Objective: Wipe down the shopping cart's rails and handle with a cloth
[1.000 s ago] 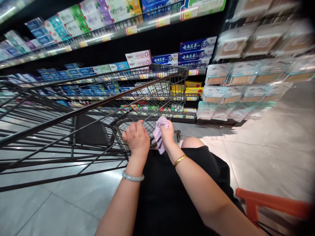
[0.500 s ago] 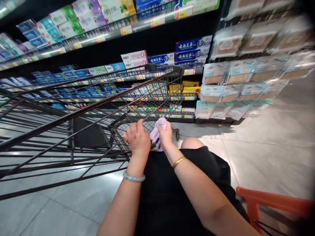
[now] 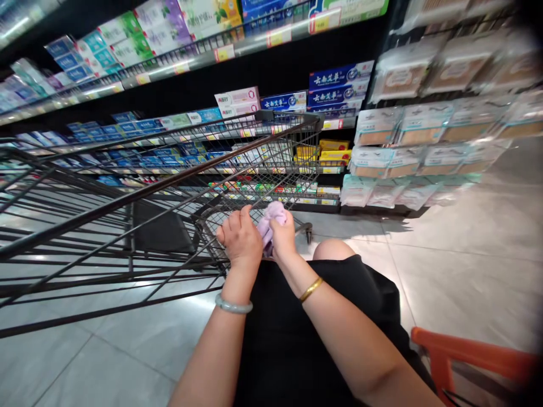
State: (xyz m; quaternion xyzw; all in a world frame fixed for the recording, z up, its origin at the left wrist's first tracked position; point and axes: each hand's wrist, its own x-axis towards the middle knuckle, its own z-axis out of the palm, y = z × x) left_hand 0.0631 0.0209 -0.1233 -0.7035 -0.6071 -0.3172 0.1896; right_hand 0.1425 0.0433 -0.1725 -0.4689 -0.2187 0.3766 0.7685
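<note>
A black wire shopping cart (image 3: pixel 178 181) lies tipped on its side in front of me. My left hand (image 3: pixel 240 240) is closed round a bar at the cart's lower frame. My right hand (image 3: pixel 283 237) grips a bunched lilac cloth (image 3: pixel 271 217) and presses it against the cart's wire right beside my left hand. A pale green bangle sits on my left wrist and a gold bangle on my right. My knee (image 3: pixel 333 249) and black clothing show below the hands.
Store shelves (image 3: pixel 237 51) of boxed toothpaste run behind the cart. Hanging packets (image 3: pixel 424 130) fill a rack at the right. A cart wheel (image 3: pixel 309 232) sits by my knee. An orange frame (image 3: pixel 470 356) is at the lower right, on a grey tiled floor (image 3: pixel 458 265).
My right hand with the cloth has slid left and closer to my left hand, bunching the cloth tighter. The left hand has stayed gripping the cart.
</note>
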